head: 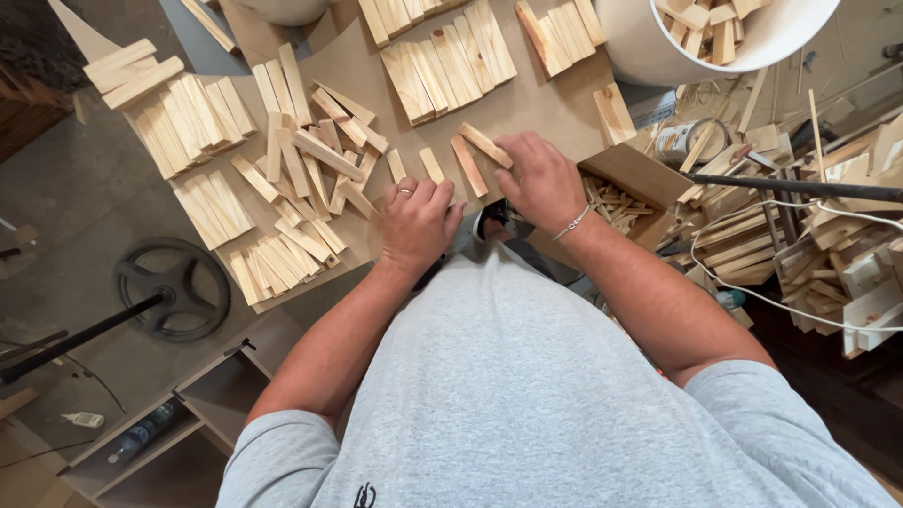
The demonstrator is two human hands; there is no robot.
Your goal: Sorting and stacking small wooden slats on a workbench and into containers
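Two hands work at the near edge of a board (555, 103) covered in small wood pieces: left hand (417, 222) curled, knuckles up, grip unclear; right hand (536, 181) pinching a wood piece (485, 145). Sorting seems underway; laying it in a row needs careful alignment.

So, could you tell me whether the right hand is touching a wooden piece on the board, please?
Touching. The head view shows the right hand with its fingers lying on a slanted wooden piece, no gap showing between them.
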